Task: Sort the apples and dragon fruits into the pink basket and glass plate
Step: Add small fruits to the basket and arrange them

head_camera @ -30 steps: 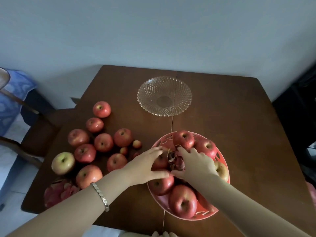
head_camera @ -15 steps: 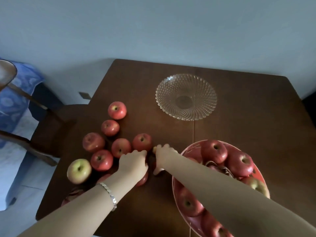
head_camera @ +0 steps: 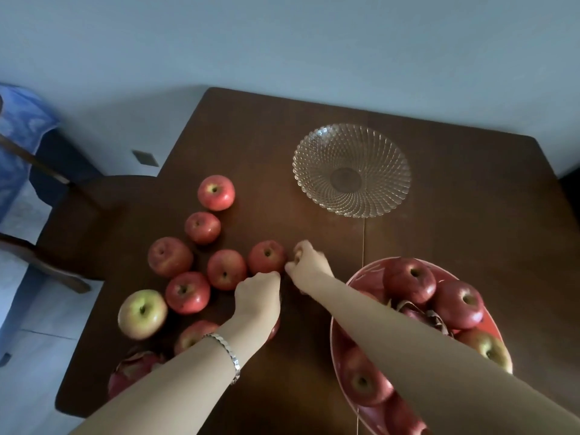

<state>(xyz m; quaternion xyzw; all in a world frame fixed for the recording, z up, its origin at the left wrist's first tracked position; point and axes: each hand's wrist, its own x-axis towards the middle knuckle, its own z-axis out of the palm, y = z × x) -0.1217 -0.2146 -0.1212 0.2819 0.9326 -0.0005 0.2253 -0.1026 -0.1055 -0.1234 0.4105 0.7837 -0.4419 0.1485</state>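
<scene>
The empty glass plate (head_camera: 351,169) sits at the back of the brown table (head_camera: 477,221). At the front right, the pink basket (head_camera: 336,346) holds several red apples (head_camera: 411,279) and a dark dragon fruit (head_camera: 423,315), partly hidden by my right forearm. Several loose apples (head_camera: 226,268) lie on the left, and a pink dragon fruit (head_camera: 135,368) lies at the front left edge. My left hand (head_camera: 259,298) is curled downward beside the loose apples, hiding what is under it. My right hand (head_camera: 309,262) pinches a small pale apple (head_camera: 298,250).
A yellow-green apple (head_camera: 142,313) lies near the table's left edge. A wooden chair (head_camera: 78,215) stands left of the table, with blue cloth (head_camera: 18,136) behind it. A pale wall runs along the table's far edge.
Both hands left the basket and moved left to the small fruits beside the loose apples. The view shifted left and closer. The right hand's fingers have closed on a small apple.
</scene>
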